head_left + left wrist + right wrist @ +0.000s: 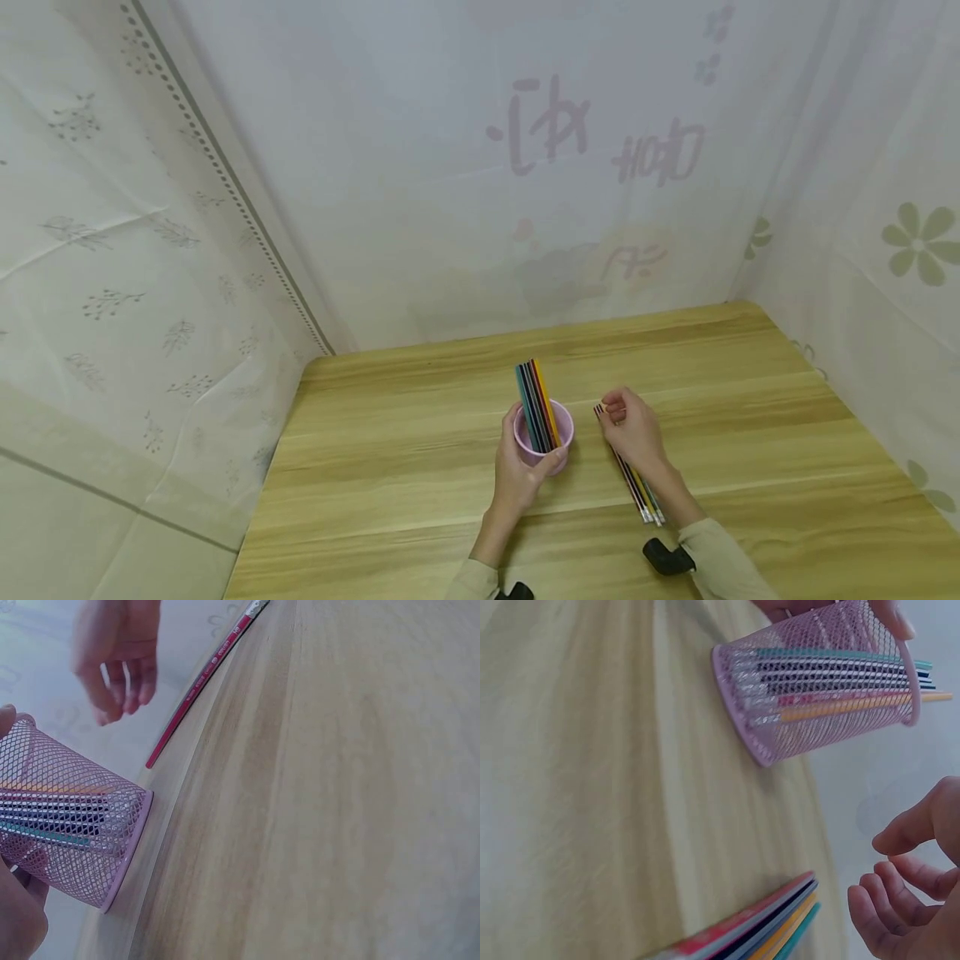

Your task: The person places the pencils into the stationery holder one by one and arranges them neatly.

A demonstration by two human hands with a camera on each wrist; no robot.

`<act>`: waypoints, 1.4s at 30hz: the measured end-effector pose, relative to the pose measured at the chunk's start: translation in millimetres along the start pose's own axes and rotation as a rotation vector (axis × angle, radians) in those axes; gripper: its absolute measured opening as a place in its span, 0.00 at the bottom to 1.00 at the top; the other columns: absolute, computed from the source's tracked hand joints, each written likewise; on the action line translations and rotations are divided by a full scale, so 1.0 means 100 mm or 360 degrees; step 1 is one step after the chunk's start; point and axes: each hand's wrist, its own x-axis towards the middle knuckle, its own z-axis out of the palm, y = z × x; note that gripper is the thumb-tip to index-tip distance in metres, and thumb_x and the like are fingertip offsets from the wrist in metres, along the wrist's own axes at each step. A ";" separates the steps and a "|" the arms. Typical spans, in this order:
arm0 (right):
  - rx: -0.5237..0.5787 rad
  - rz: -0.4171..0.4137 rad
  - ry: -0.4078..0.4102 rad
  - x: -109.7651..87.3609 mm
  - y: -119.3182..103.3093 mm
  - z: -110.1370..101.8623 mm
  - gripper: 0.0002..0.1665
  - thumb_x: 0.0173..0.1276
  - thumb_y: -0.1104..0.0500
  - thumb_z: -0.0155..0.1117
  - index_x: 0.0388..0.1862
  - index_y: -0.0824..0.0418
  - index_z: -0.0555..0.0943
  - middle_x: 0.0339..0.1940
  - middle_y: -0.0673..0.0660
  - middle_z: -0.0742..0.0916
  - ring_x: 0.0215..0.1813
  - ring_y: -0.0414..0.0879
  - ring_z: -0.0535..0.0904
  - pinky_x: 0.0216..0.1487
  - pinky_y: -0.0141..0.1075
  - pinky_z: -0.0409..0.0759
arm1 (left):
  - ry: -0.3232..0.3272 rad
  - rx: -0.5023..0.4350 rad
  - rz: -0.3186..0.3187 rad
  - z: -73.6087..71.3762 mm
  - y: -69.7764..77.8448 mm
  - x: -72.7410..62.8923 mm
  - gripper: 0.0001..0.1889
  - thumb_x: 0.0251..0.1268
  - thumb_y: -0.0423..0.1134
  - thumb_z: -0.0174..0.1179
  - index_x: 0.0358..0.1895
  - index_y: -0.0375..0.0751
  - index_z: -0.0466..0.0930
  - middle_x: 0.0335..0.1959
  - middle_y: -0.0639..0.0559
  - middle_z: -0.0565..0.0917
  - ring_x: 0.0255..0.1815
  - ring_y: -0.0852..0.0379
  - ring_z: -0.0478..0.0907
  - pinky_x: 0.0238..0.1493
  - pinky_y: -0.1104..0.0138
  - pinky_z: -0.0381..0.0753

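My left hand (517, 477) grips a pink mesh pencil cup (566, 427) from its near left side, thumb at the rim. Inside lean several pencils (534, 400) in teal, dark, red and yellow, their upper ends sticking out. In the right wrist view, the cup (840, 630) stands on the table and the pencils' eraser ends are down. Right of it, my right hand (637, 433) hovers over a loose bundle of pencils (639, 493) on the table. Its fingers (889, 900) bend loosely, with nothing between them. A red pencil (199, 686) lies outermost in the bundle.
A wood-grain table (390, 467) carries everything. Pale printed cloth (420, 208) hangs behind it and on both sides. Black wrist pieces (667, 557) sit at both sleeves.
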 end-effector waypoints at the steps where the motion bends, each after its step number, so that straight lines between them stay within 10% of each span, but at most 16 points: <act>1: -0.0010 0.0019 -0.0018 -0.01 0.02 -0.01 0.12 0.61 0.70 0.65 0.45 0.69 0.79 0.39 0.65 0.86 0.40 0.55 0.84 0.46 0.45 0.83 | 0.0002 -0.0001 0.0000 0.00 0.00 0.00 0.46 0.52 0.44 0.76 0.76 0.50 0.61 0.70 0.48 0.76 0.67 0.48 0.75 0.69 0.54 0.75; 42: -0.0232 0.0223 -0.0275 -0.14 0.19 -0.20 0.11 0.59 0.68 0.67 0.41 0.70 0.79 0.34 0.62 0.87 0.35 0.51 0.83 0.36 0.41 0.81 | -0.0020 -0.0019 0.0003 0.00 0.01 0.01 0.46 0.53 0.43 0.76 0.76 0.49 0.61 0.70 0.47 0.75 0.67 0.47 0.75 0.69 0.54 0.75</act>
